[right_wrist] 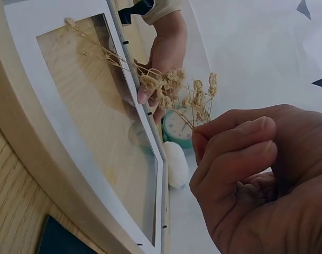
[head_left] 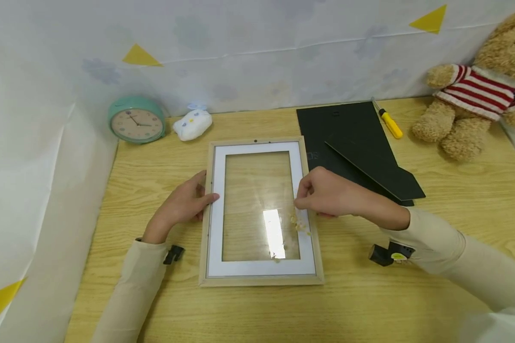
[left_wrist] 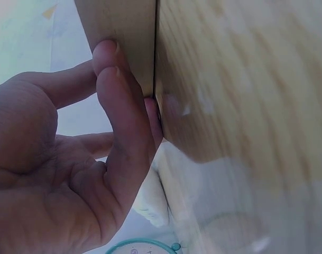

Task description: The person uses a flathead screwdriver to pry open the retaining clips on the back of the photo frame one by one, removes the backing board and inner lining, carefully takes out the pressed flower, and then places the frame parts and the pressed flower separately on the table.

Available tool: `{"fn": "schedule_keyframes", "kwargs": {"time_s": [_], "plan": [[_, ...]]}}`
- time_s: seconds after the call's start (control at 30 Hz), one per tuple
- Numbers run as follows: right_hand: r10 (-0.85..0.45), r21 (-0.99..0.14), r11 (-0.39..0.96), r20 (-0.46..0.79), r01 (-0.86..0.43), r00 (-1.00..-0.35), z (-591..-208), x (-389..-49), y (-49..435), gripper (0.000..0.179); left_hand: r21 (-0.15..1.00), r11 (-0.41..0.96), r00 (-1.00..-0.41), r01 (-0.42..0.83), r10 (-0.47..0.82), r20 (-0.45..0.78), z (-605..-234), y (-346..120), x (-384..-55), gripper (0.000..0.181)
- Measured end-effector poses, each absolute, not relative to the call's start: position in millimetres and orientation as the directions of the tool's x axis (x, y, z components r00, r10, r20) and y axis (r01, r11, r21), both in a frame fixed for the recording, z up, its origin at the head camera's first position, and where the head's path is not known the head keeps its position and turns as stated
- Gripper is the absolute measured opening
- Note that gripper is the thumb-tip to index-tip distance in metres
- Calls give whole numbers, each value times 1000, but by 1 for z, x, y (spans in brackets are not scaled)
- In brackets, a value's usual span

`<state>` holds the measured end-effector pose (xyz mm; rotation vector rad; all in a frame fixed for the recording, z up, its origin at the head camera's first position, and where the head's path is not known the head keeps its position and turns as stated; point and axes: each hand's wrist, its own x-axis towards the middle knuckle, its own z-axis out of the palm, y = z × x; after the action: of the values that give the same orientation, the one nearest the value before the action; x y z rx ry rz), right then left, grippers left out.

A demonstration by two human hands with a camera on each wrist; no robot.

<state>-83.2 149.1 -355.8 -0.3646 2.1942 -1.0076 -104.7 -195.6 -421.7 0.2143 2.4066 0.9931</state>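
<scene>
A light wooden picture frame (head_left: 262,281) with a white mat (head_left: 257,269) and a clear pane lies on the table. My left hand (head_left: 184,202) holds its left side, thumb over the rim; in the left wrist view the fingers (left_wrist: 121,106) bear on the frame's side wall. Above the right part of the mat, my right hand (head_left: 332,193) pinches a sprig of dried flowers (right_wrist: 168,87) between thumb and fingertips. Its pale tan heads hang over the mat and pane. A bright reflection lies on the pane.
A black backing board (head_left: 341,124) with a stand leg (head_left: 377,166) lies behind my right forearm. Beside it is a yellow-handled screwdriver (head_left: 391,124). Along the back are a teal clock (head_left: 137,121), a small white plush (head_left: 193,125) and a teddy bear (head_left: 476,95).
</scene>
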Motion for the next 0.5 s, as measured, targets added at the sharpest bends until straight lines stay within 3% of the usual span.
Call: {"fn": "schedule_keyframes", "kwargs": {"time_s": [0.5], "plan": [[-418,-741,665,-469,90,-778,-344,-85,188,19,688,722,-848,-76,316,-425,-422,-195,-106,77]]}}
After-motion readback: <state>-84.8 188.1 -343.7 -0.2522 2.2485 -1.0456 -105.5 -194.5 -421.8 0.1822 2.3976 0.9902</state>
